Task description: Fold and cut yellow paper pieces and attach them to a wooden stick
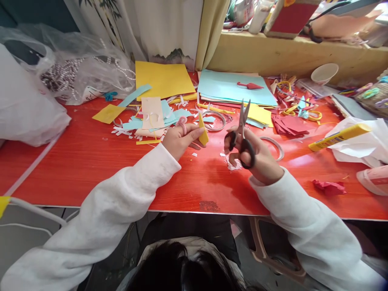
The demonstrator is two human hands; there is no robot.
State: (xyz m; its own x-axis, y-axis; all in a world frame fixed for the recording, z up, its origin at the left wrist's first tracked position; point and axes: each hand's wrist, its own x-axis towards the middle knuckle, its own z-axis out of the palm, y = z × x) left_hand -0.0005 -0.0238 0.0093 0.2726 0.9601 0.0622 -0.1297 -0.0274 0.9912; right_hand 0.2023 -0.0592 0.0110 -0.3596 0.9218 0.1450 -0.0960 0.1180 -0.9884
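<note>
While the left hand (182, 139) pinches a small, pointed yellow paper piece (204, 137) above the glossy red table (194, 182), apparently leaving its upper edge free, the right hand (260, 157) curls around black-handled metal scissors (241, 131), parted blades (241, 116) pointing away, probably for safety.

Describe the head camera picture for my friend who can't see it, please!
The left hand pinches a small piece of yellow paper while the right hand holds black-handled scissors, blades slightly apart and pointing away from the body. Around them on a red table lie paper scraps, stacked blue sheets and a yellow tube.
</note>
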